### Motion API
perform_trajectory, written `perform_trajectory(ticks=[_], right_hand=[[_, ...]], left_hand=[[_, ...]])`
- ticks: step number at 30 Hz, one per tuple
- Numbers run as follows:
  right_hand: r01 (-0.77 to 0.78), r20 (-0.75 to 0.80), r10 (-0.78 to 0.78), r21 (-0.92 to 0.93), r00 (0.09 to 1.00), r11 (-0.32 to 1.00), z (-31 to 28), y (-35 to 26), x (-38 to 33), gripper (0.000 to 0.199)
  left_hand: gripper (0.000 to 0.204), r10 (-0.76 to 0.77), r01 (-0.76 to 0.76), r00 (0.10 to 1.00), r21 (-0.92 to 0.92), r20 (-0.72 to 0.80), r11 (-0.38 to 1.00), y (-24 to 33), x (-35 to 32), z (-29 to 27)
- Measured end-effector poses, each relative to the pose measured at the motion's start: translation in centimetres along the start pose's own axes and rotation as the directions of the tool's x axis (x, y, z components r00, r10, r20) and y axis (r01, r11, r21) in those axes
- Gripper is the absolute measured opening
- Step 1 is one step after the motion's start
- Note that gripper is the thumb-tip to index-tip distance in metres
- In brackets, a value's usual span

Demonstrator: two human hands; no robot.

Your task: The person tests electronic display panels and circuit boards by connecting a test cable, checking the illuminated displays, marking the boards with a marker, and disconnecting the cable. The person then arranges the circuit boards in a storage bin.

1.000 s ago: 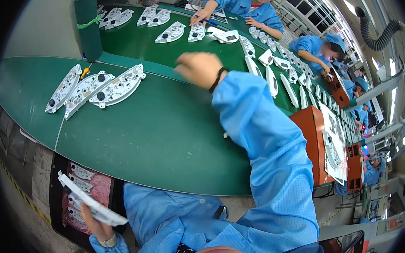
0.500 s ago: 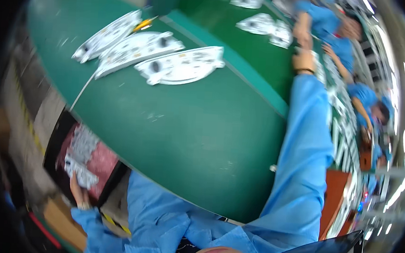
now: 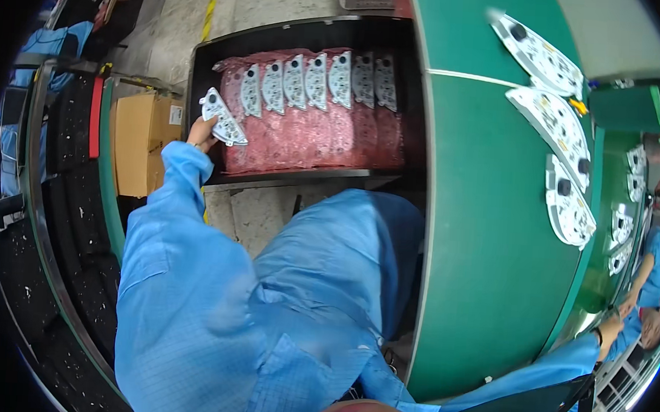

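Observation:
My left hand [image 3: 204,132] grips a white curved circuit board [image 3: 223,118], its fingers closed on the lower edge. That board is tilted above the left end of a black bin [image 3: 301,175]. Inside the bin, a row of similar boards [image 3: 294,81] stands side by side on pink bubble wrap [image 3: 296,143]. My right arm stretches far to the right across the green table [image 3: 483,291]. At its end my right hand [image 3: 610,329] is small, close to a co-worker's hand [image 3: 628,305]; its fingers are too unclear to read.
White boards [image 3: 550,129] lie overlapping on the table's far side, beside a small yellow item [image 3: 578,106]. More boards [image 3: 621,227] rest on a green strip beyond. A cardboard box [image 3: 141,145] and a dark rack [image 3: 72,213] stand left of the bin. A co-worker [image 3: 647,278] is at far right.
My view has swung left, so the bin now sits in the upper middle. My left hand has its board at the bin's left end; my right arm remains stretched out to the right.

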State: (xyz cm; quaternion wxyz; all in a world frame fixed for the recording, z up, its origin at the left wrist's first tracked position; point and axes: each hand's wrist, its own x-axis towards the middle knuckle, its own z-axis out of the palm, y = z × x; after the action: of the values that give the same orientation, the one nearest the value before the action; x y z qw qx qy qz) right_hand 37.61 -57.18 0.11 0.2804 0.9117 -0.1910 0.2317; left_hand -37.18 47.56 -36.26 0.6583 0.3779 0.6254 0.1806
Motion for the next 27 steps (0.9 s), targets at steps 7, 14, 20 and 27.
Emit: perform_trajectory(ticks=[7, 14, 20, 27], right_hand=[[0.201, -0.196, -0.256, -0.262, 0.947, 0.944, -9.2, 14.3, -6.1, 0.051], [0.215, -0.057, -0.211, 0.078, 0.976, 0.973, -23.4, 23.6, -20.8, 0.072], [0.117, 0.099, -0.079, -0.483, 0.992, 0.868, -28.6, 21.4, -28.4, 0.088], [0.337, -0.086, -0.339, 0.482, 0.937, 0.809, -35.2, 18.9, -33.0, 0.07]], left_hand=[[0.028, 0.193, -0.186, 0.981, 0.314, 0.007, 0.931, -3.0, 13.2, -1.0], [0.027, 0.531, -0.337, 0.847, 0.741, -0.031, 0.581, -2.7, 20.8, -0.4], [0.047, 0.55, -0.16, 0.804, 0.809, -0.225, 0.565, -3.2, 20.3, 2.6], [0.059, 0.843, -0.15, 0.523, 0.96, -0.126, 0.236, -6.3, 15.3, 6.7]])
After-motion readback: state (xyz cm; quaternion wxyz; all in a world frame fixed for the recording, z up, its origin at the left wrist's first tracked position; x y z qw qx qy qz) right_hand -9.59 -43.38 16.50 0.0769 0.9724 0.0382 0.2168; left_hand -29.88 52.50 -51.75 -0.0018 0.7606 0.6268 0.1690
